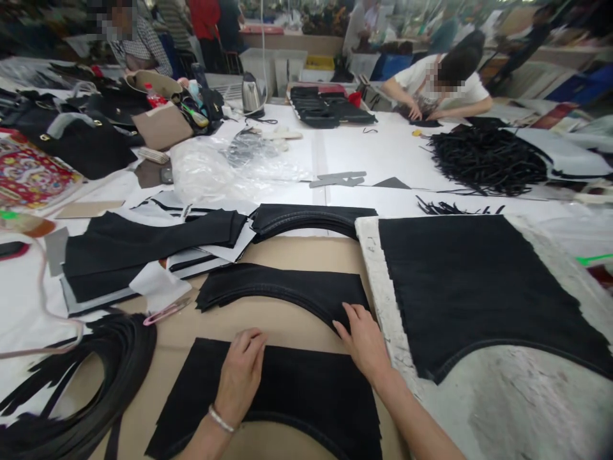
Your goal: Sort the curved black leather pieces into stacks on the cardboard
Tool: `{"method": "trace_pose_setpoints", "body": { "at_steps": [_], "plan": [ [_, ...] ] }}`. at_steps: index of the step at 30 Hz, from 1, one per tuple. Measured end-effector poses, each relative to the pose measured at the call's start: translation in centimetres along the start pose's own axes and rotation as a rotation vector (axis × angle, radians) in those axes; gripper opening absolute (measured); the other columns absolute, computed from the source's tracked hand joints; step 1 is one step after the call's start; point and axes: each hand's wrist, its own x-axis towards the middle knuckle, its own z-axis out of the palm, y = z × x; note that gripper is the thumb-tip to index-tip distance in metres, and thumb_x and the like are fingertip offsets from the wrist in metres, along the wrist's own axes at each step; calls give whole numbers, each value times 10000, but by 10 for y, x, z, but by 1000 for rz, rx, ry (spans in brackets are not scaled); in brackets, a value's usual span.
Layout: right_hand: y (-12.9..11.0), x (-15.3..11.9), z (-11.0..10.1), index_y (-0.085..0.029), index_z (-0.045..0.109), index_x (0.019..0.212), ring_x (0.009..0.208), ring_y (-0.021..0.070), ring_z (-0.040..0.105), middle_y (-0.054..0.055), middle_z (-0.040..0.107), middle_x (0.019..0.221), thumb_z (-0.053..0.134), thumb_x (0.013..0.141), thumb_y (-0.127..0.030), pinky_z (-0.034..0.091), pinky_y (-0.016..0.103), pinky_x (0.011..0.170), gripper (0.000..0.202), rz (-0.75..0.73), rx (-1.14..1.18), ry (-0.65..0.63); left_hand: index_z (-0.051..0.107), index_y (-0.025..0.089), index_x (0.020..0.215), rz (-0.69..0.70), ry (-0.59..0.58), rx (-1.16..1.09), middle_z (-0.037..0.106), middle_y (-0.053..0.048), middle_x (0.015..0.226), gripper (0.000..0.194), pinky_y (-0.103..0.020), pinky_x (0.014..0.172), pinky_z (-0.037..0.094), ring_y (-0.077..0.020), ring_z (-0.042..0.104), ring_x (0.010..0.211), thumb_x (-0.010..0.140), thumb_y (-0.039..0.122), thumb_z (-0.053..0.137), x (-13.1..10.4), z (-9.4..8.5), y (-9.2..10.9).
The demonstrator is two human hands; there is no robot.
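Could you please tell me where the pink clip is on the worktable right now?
In the head view, the pink clip lies on the brown card left of the left hand, between the coiled black strips and the curved black pieces.

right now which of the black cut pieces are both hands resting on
The nearest black piece, at the bottom edge: the left hand lies flat on it, the right hand at its top corner.

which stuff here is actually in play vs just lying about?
In play:
left hand, flat on the near black panel
right hand, on the curved panel stack

Lying about:
large black panel
black strap pile
kettle
coiled black strips
plastic sheet
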Motion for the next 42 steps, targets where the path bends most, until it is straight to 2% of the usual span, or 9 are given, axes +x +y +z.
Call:
{"method": "trace_pose_setpoints", "body": {
  "at_steps": [2, 6, 10, 13, 23, 29, 42],
  "plan": [
    [0, 12, -4, -173, 525, 1213, 997, 252, 553, 108, 570, 1076, 488, 903, -358, 462, 375, 828, 363, -48, -16, -66, 613, 217, 1058, 60, -81, -61, 615, -67, 1048, 286, -351, 880, 507, -181, 565, 996, 900, 131, 391, 19, 13, 18],
    [-4, 18, -13, -208, 580, 1097, 971, 214, 567, 70, 578, 1037, 508, 895, -314, 457, 321, 787, 239, -78, 26, -168, 561, 213, 1189, 182, -248, -105, 606, -76, 1152, 398, -419, 954, 474, -204, 531, 1079, 874, 75, 359, 50, 39, 45],
    [-3, 24, -17, -229, 592, 1071, 938, 186, 588, 50, 583, 1029, 484, 911, -306, 446, 296, 762, 208, -118, 42, -220, 469, 230, 1307, 257, -375, -41, 545, -58, 1304, 525, -449, 993, 436, -230, 457, 1194, 830, 34, 373, 69, 62, 56],
    [0, 28, -17, -236, 597, 1064, 882, 176, 606, 36, 595, 1014, 462, 925, -317, 437, 300, 743, 210, -165, 16, -241, 455, 227, 1316, 275, -404, -3, 531, -61, 1315, 553, -439, 979, 435, -236, 440, 1201, 809, 21, 381, 73, 72, 57],
    [-5, 34, -20, -211, 633, 999, 872, 193, 622, 51, 636, 923, 395, 946, -259, 418, 301, 722, 248, -266, -104, -287, 479, 236, 1300, 226, -378, 9, 501, -100, 1287, 537, -444, 972, 439, -244, 449, 1181, 812, 33, 383, 66, 79, 56],
    [-4, 39, -22, -228, 648, 978, 775, 168, 645, 35, 651, 873, 359, 957, -264, 414, 270, 646, 292, -268, -115, -301, 481, 262, 1302, 211, -366, -8, 502, -104, 1267, 547, -459, 965, 440, -239, 465, 1153, 815, 36, 378, 66, 81, 58],
    [-4, 41, -23, -218, 649, 892, 757, 155, 654, 31, 664, 853, 344, 967, -284, 389, 254, 607, 322, -270, -124, -300, 479, 262, 1298, 195, -372, 9, 495, -97, 1259, 549, -442, 945, 453, -244, 447, 1154, 812, 29, 374, 67, 83, 59]
  ]
}}
